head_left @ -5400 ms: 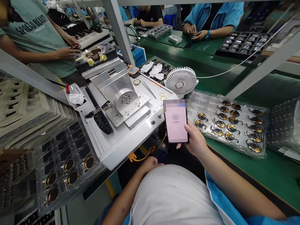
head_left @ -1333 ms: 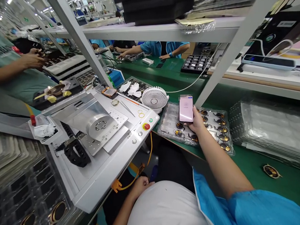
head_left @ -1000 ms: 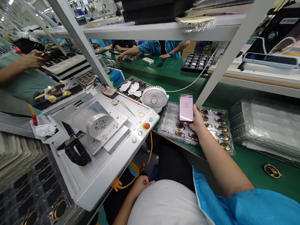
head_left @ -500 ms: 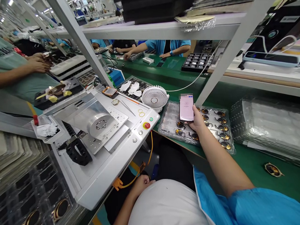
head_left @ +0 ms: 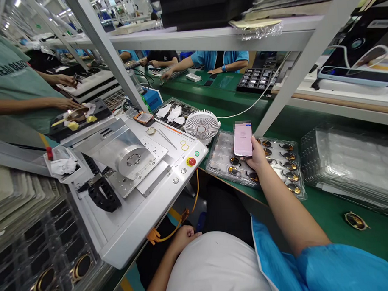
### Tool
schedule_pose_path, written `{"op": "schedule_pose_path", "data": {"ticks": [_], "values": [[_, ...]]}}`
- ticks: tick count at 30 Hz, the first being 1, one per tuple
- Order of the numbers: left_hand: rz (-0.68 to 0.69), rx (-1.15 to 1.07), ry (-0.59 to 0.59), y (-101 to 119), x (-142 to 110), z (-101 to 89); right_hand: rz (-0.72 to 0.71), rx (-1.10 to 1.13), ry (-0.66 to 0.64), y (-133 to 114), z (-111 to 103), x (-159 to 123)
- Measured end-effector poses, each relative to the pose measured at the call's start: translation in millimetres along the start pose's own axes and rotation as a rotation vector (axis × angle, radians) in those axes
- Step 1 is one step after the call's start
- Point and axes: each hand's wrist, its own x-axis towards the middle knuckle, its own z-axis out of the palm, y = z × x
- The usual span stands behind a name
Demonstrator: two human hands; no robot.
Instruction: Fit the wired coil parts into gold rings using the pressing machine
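A smartphone with a lit pink screen is in my right hand, fingers wrapped round its lower right side. It is held over a clear plastic tray of round watch parts with dark flex tails. My left hand rests in my lap against the white shirt, its fingers curled closed with no object showing in them. Left of the phone stands a small white fan. The white machine with a metal fixture stands in front of my left side.
A red emergency button, tweezers and yellow rings are on the machine top. Stacked clear trays and a loose watch part lie at right. A slanted shelf post rises behind the phone. A co-worker's hands work at left.
The whole view has shifted slightly to the right. My right hand keeps hold of the smartphone and my left stays in my lap. The co-worker's hands at left have moved apart.
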Motion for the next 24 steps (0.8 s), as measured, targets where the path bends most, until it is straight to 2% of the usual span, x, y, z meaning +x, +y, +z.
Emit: {"op": "schedule_pose_path", "data": {"ticks": [5,9,11,13,16,18,21,24], "values": [[-0.005,-0.002,-0.009,-6.2,3.0,1.6,-0.007,0.001,-0.017,-4.1,5.5,-5.0],[-0.004,-0.015,-0.007,-10.3,4.6,2.3,-0.007,0.004,-0.076,-10.1,11.8,-29.9],[-0.005,-0.025,-0.003,-10.5,4.2,2.0,-0.006,0.008,-0.204,-10.8,16.0,-55.3],[-0.006,-0.041,0.004,-9.2,2.1,1.8,0.019,0.019,-0.398,-8.0,21.5,-87.1],[0.003,-0.075,0.026,-5.6,-3.9,2.9,0.123,0.039,-0.664,2.7,33.1,-135.2],[0.013,-0.097,0.043,-3.6,-7.7,4.4,0.186,0.032,-0.783,12.9,42.0,-160.3],[0.003,-0.123,0.055,-3.4,-8.9,6.6,0.205,-0.015,-0.879,29.3,54.8,-181.9],[-0.032,-0.138,0.052,-6.3,-5.2,7.7,0.206,-0.085,-0.877,42.3,65.2,-188.7]]}}
